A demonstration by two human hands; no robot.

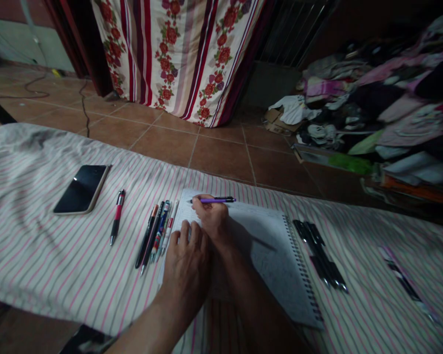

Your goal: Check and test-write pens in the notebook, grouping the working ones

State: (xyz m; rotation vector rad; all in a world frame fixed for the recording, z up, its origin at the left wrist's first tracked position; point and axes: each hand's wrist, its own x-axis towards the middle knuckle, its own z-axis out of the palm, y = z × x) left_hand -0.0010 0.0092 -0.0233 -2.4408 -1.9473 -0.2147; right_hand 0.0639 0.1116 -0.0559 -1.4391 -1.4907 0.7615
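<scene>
My right hand [211, 215] is closed around a purple pen [214, 200], its tip resting near the top left corner of a spiral notebook [276, 255]. My left hand [186, 263] lies flat, fingers stretched out, pressing the notebook's left edge. The notebook rests on a pink-and-white striped cloth [59, 255]. Just left of my left hand lies a row of several pens [157, 236].
A red-and-black pen [117, 216] and a dark phone [81, 189] lie further left on the cloth. Several black pens [319, 253] sit right of the notebook, another pen [406, 282] beyond. Tiled floor, a floral curtain [177, 54] and a clothes pile [384, 103] lie behind.
</scene>
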